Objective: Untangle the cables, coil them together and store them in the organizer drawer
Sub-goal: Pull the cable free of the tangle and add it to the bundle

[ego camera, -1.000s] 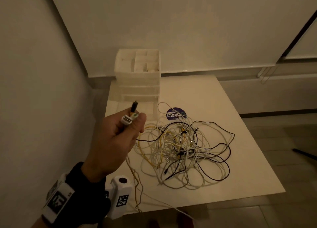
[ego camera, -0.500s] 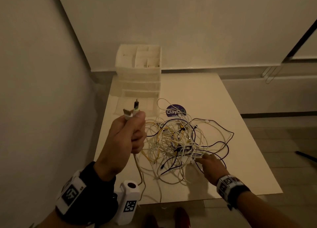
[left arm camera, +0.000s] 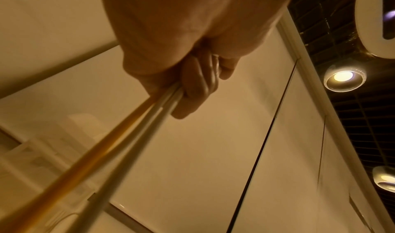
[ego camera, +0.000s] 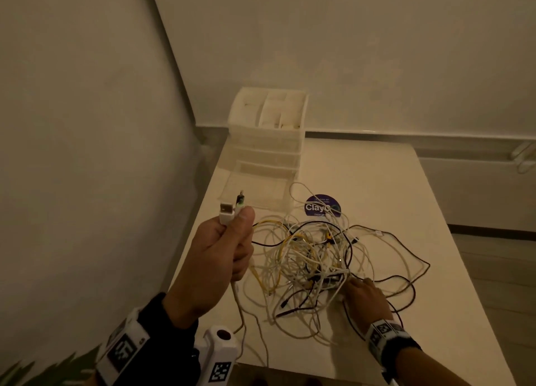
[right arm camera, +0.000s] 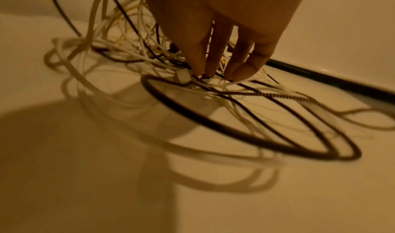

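Note:
A tangled heap of white, yellow and black cables point(ego camera: 319, 258) lies on the white table point(ego camera: 391, 182). My left hand point(ego camera: 220, 255) is raised above the table's left edge and grips a bundle of cable ends point(left arm camera: 162, 99); a white USB plug point(ego camera: 226, 213) and a dark plug point(ego camera: 240, 198) stick up past the thumb. My right hand point(ego camera: 364, 294) rests on the near right side of the heap, its straight fingertips point(right arm camera: 213, 67) pressing down into the cables point(right arm camera: 192, 84). The white organizer point(ego camera: 268, 130) stands at the far left of the table with its lowest drawer point(ego camera: 255, 191) pulled out.
A round dark sticker point(ego camera: 322, 206) lies on the table behind the heap. Walls close in on the left and behind. The table's near edge runs just under my wrists, and loose cable loops hang over it near my left wrist.
My right hand came into view and settled its fingers on the near right of the heap. My left hand stays raised with the cable ends, shifted slightly.

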